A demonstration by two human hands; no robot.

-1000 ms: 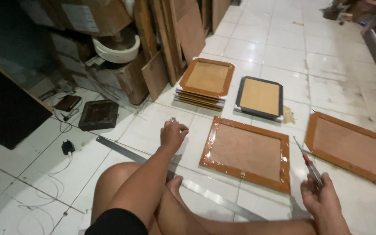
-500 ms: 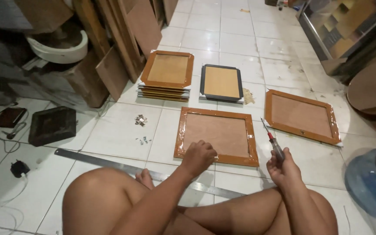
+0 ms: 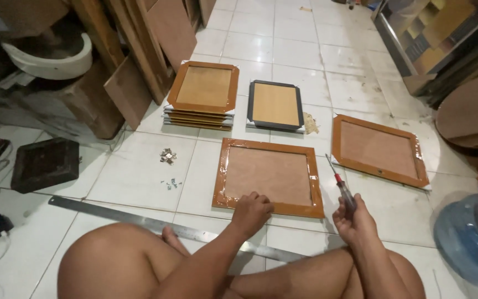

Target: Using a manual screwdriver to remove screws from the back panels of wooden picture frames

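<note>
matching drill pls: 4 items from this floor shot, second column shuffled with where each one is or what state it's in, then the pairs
Things:
1. screwdriver
2. steel ruler
3. black-rimmed frame
4. stack of brown frames

Places or states:
A. lying flat on the tiles across the front of the crossed legs
B. piled beside the leaning boards, far left of the frames
C. held in the right hand, tip pointing away
D. lying alone between the pile and the rightmost brown frame

Pairs: 1-C, 2-A, 3-D, 4-B
</note>
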